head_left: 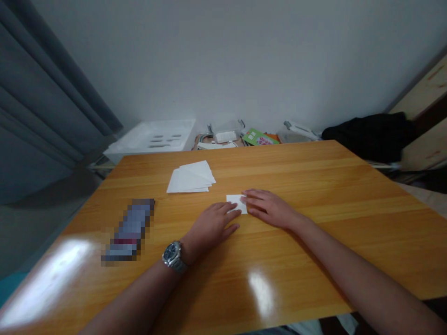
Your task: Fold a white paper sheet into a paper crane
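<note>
A small white piece of paper [236,198] lies flat on the wooden table. My left hand [213,224] rests at its left and near side, fingers stretched out and their tips on the paper. From the right, my right hand [268,207] reaches its fingertips onto the paper's right edge, fingers apart. Both palms face down, and neither hand grips anything. A silver wristwatch [173,256] sits on my left wrist. Beyond the left hand lies a fanned stack of white paper sheets [191,177].
On the left of the table [314,177] is a pixelated, phone-like object [131,230]. Behind the far edge stand a white tray-like piece [153,135], a green booklet [260,137] and clear plastic containers [223,126]. Black cloth [370,135] lies at the far right.
</note>
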Demonstrator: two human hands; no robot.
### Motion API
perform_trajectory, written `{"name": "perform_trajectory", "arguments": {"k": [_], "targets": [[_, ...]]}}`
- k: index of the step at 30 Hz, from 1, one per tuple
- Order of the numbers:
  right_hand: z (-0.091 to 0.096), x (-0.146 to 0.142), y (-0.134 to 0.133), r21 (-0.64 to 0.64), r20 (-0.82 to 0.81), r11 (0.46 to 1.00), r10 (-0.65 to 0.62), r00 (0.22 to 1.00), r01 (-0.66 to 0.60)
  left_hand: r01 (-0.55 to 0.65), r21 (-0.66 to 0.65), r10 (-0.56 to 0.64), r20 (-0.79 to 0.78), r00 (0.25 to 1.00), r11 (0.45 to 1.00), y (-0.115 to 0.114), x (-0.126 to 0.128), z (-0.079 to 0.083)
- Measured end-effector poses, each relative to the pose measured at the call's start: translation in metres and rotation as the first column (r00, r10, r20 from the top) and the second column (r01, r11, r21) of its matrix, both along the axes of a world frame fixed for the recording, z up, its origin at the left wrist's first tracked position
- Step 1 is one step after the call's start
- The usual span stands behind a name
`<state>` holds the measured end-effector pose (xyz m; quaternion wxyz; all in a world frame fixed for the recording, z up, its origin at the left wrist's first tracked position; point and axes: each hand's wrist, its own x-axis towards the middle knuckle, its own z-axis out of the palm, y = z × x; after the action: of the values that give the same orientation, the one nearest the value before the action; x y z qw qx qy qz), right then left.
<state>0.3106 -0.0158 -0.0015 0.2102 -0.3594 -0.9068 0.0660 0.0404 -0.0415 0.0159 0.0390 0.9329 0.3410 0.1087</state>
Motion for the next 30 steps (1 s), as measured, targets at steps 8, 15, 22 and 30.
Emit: {"name": "perform_trajectory", "arguments": {"k": [8,15,22,30], "targets": [[-0.002,-0.002,-0.001,-0.041,-0.040,0.997,0.067,0.997,-0.069,0.047,-0.009,-0.046,0.088,0.995,0.999,0.009,-0.004,-0.004],[-0.005,-0.004,0.000,0.041,-0.017,0.995,0.091,0.996,-0.090,0.058,-0.017,-0.056,0.126,0.991,0.998,0.008,-0.002,-0.004],[0.002,-0.006,-0.004,0.044,0.006,0.997,0.069,0.998,-0.069,0.000,-0.073,0.013,0.183,0.983,0.997,0.010,0.001,-0.005],[0.004,-0.012,-0.010,0.051,0.056,0.999,0.004,0.998,-0.007,0.006,-0.073,0.008,0.195,0.981,0.997,0.009,0.000,-0.001]]}}
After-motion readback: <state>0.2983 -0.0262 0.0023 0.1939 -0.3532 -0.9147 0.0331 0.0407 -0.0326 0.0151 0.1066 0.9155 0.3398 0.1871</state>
